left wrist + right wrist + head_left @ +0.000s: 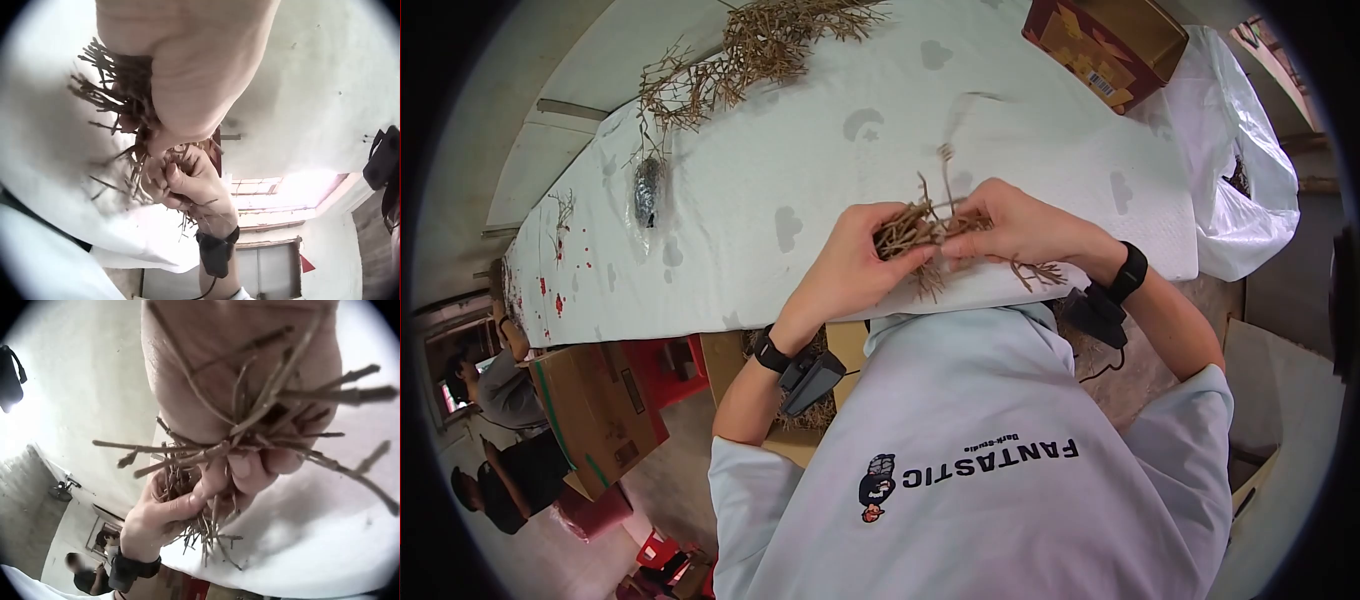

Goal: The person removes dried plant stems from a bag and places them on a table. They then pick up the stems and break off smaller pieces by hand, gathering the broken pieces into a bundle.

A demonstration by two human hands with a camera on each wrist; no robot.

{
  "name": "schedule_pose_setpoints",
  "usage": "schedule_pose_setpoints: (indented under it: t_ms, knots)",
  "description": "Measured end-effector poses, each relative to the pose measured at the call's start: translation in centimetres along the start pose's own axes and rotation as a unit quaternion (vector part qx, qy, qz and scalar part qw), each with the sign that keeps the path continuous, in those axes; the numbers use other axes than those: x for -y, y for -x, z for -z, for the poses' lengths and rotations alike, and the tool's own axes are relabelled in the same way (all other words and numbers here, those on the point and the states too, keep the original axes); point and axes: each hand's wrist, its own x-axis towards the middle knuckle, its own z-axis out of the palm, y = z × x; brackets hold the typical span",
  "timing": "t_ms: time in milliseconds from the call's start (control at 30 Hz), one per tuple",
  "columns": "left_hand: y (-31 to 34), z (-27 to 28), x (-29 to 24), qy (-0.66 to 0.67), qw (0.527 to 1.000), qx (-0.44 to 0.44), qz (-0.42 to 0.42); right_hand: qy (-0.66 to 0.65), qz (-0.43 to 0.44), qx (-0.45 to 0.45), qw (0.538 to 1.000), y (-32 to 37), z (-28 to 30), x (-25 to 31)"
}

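Both hands meet over the near edge of the white-covered table (730, 250). My left hand (845, 255) grips a bundle of short, dry brown twigs (903, 232), its ends sticking out past the thumb. Right beside it, my right hand (1035, 232) holds more thin branching twigs (337, 395), which fan out from under the palm in the right wrist view. A long, blurred stem rises between the hands in the head view. The fingertips of both hands come together at the twigs, and the palms hide part of the bundle.
A heap of twigs (775, 50) lies at the table's far side, near a dark object in clear plastic (647, 190). At the back right stand a red box (1100, 50) and a white plastic bag (1235, 190). Cardboard boxes (600, 410) and people are off to the left.
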Motion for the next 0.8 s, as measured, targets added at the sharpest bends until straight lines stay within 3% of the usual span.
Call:
schedule_pose_setpoints:
  t_ms: [100,233,400,533,633,700,767,800]
  knots:
    - [-0.1,-0.3,0.3,-0.044,0.998,0.029,-0.032,0.077,-0.051,0.112,0.989,0.1,0.8,0.7]
    - [-0.3,-0.2,0.7,-0.114,0.993,0.015,0.002,0.111,-0.034,0.092,0.989,-0.2,0.7,-0.3]
    - [0.1,0.5,0.9,-0.123,0.992,-0.002,0.015,0.159,-0.054,0.056,0.984,1.0,0.2,2.5]
    - [0.1,0.3,1.8,-0.175,0.982,-0.041,-0.062,0.194,-0.079,0.048,0.977,1.3,-0.3,3.6]
    - [-0.2,1.3,2.3,-0.342,0.910,-0.117,-0.203,0.216,-0.067,0.051,0.973,1.8,-0.6,3.8]
    - [0.2,5.8,3.6,-0.371,0.915,-0.161,-0.013,0.199,-0.058,0.058,0.977,3.5,0.1,3.8]
    - [1.2,9.7,4.6,-0.237,0.946,-0.219,-0.001,0.160,-0.044,0.057,0.984,5.0,1.3,3.8]
    - [0.9,9.4,4.4,-0.236,0.948,-0.214,-0.003,0.158,-0.046,0.053,0.985,4.9,1.4,3.7]
